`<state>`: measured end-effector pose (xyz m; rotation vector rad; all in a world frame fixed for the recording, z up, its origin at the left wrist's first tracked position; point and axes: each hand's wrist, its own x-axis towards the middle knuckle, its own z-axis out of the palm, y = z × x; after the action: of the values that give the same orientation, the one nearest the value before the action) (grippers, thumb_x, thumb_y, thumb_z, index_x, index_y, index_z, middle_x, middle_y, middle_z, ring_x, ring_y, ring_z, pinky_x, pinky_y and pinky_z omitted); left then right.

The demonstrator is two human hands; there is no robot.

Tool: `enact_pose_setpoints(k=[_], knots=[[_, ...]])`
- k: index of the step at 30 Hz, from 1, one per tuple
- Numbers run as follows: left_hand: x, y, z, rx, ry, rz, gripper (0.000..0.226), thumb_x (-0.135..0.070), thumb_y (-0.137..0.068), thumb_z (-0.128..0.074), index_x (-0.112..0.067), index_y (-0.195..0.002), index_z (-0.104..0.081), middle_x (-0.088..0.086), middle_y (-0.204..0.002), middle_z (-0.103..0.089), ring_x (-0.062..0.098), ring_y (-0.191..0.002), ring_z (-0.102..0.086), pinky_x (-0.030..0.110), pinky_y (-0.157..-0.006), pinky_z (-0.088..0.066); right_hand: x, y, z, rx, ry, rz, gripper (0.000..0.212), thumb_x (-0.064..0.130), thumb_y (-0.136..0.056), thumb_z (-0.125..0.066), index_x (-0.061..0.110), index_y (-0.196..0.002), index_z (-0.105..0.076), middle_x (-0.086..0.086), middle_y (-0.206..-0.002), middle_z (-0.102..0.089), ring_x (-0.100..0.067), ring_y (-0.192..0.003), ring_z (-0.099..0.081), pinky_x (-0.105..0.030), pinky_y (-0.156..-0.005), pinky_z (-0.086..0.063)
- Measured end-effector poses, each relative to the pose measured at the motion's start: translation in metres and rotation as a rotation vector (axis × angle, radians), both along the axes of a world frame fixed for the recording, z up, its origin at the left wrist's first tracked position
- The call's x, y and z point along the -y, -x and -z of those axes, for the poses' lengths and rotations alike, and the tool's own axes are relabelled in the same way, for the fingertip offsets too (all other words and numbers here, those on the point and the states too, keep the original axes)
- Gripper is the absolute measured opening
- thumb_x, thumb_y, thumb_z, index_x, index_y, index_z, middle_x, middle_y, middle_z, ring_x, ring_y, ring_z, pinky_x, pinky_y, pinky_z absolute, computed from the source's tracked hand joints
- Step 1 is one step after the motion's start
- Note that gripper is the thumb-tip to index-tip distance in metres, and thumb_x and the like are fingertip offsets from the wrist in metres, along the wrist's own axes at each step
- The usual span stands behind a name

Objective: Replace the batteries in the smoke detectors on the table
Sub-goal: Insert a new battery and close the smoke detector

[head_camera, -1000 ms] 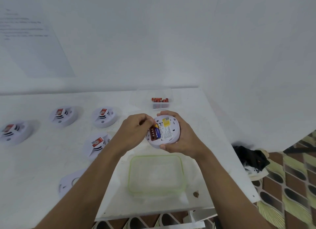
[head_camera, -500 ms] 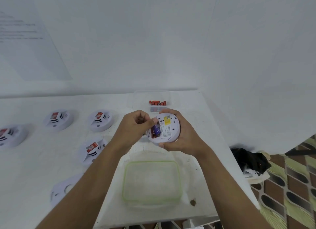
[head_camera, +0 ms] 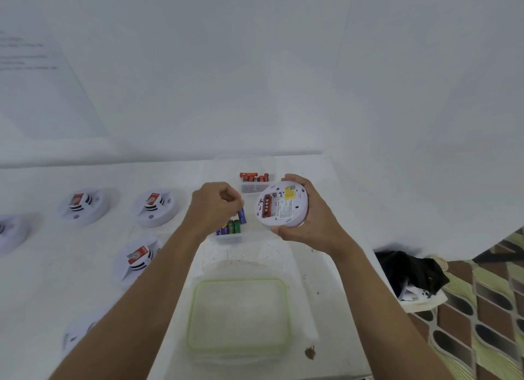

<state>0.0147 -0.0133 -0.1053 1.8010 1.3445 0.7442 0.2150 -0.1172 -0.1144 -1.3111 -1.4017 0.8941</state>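
My right hand [head_camera: 312, 223] grips a white round smoke detector [head_camera: 283, 204] held up with its back facing me; one red battery [head_camera: 267, 207] sits in its open compartment beside an empty slot. My left hand [head_camera: 212, 206] has its fingers curled and pinches a blue battery [head_camera: 242, 214] just above a small clear tray [head_camera: 226, 236] of blue and green batteries [head_camera: 231, 227]. Further back stands a clear box [head_camera: 255, 185] with red batteries [head_camera: 253, 177].
Several white smoke detectors [head_camera: 154, 208] with red labels lie on the white table [head_camera: 42, 280] to the left. A clear container with a green rim [head_camera: 238, 317] sits at the front. The table's right edge drops to a patterned floor with a black bag [head_camera: 408, 272].
My left hand has pulled the blue battery out of the detector and moved left and down over the small tray. The detector now shows one red battery.
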Motion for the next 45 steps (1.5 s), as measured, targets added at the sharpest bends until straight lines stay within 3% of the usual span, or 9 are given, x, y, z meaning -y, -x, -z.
enact_pose_setpoints(k=[4,10,13,18,22,30,34,38,45], knots=[[-0.005,-0.018,0.01,-0.467,-0.023,0.136,0.012,-0.024,-0.084,-0.075,-0.012,-0.087,-0.074,-0.001,-0.087,-0.071,0.008,-0.073,-0.061,0.018,-0.066,-0.044,0.001,-0.006,-0.001,-0.011,0.005,0.0,0.089,0.013,-0.063,-0.086,0.025,-0.14,-0.041,0.015,-0.127,-0.057,0.003,-0.116,-0.057,-0.02,-0.079,-0.056],[-0.015,-0.027,0.019,-0.617,-0.001,0.135,0.022,-0.029,-0.079,-0.08,-0.009,-0.082,-0.071,0.005,-0.085,-0.072,0.009,-0.063,-0.057,0.018,-0.058,-0.04,0.002,-0.014,0.0,-0.013,-0.006,-0.018,0.086,0.011,-0.064,-0.086,0.022,-0.138,-0.044,0.011,-0.128,-0.057,-0.002,-0.117,-0.057,-0.022,-0.08,-0.056],[-0.012,-0.027,0.013,-0.527,-0.155,0.095,0.016,-0.028,-0.087,-0.073,-0.013,-0.085,-0.068,0.0,-0.088,-0.068,0.008,-0.069,-0.056,0.022,-0.07,-0.044,0.002,-0.018,0.001,-0.042,-0.007,-0.032,0.085,0.006,-0.065,-0.084,0.023,-0.137,-0.044,0.012,-0.127,-0.058,-0.002,-0.117,-0.058,-0.025,-0.078,-0.058],[0.01,-0.021,-0.011,0.009,-0.387,0.201,0.016,-0.021,-0.086,-0.072,-0.027,-0.1,-0.073,-0.016,-0.102,-0.062,0.0,-0.092,-0.061,0.014,-0.07,-0.051,0.0,-0.021,0.001,-0.058,-0.019,-0.034,0.081,0.004,-0.067,-0.083,0.027,-0.135,-0.045,0.006,-0.128,-0.057,-0.003,-0.116,-0.059,-0.024,-0.078,-0.058],[0.017,-0.022,-0.017,-0.085,-0.4,0.437,0.027,-0.017,-0.078,-0.078,-0.033,-0.101,-0.076,-0.019,-0.108,-0.064,-0.004,-0.103,-0.059,0.012,-0.077,-0.051,-0.003,-0.026,0.004,-0.037,0.004,-0.053,0.084,0.0,-0.067,-0.083,0.02,-0.138,-0.043,0.012,-0.123,-0.06,-0.007,-0.114,-0.061,-0.026,-0.079,-0.058],[0.014,-0.021,-0.018,-0.193,-0.45,0.495,0.028,-0.016,-0.07,-0.081,-0.025,-0.097,-0.079,-0.02,-0.098,-0.071,-0.019,-0.092,-0.058,0.002,-0.083,-0.042,-0.015,-0.029,0.009,0.073,0.024,-0.095,0.091,-0.005,-0.066,-0.088,0.024,-0.139,-0.042,0.004,-0.125,-0.06,-0.015,-0.115,-0.062,-0.028,-0.089,-0.057],[0.013,-0.021,-0.019,-0.297,-0.399,0.457,0.03,-0.031,-0.069,-0.08,-0.031,-0.099,-0.078,-0.01,-0.096,-0.075,0.004,-0.078,-0.065,0.018,-0.072,-0.05,-0.019,-0.026,0.009,0.111,0.003,-0.085,0.091,-0.001,-0.062,-0.09,0.025,-0.137,-0.045,0.008,-0.122,-0.061,-0.013,-0.113,-0.062,-0.026,-0.085,-0.057],[0.009,-0.023,-0.019,-0.393,-0.417,0.46,0.038,-0.044,-0.066,-0.065,-0.035,-0.101,-0.077,-0.009,-0.077,-0.075,0.015,-0.046,-0.05,0.015,-0.05,-0.041,-0.023,-0.023,0.008,0.119,-0.005,-0.081,0.091,0.008,-0.058,-0.088,0.022,-0.137,-0.045,0.008,-0.123,-0.06,-0.013,-0.114,-0.062,-0.025,-0.087,-0.056],[0.009,-0.021,-0.024,-0.237,-0.41,0.412,0.03,-0.011,-0.071,-0.078,-0.019,-0.1,-0.079,-0.003,-0.091,-0.077,-0.012,-0.062,-0.061,0.005,-0.061,-0.045,-0.031,-0.027,0.006,0.095,-0.007,-0.085,0.09,0.004,-0.06,-0.085,0.022,-0.138,-0.044,0.006,-0.125,-0.06,-0.016,-0.116,-0.062,-0.029,-0.09,-0.056]])
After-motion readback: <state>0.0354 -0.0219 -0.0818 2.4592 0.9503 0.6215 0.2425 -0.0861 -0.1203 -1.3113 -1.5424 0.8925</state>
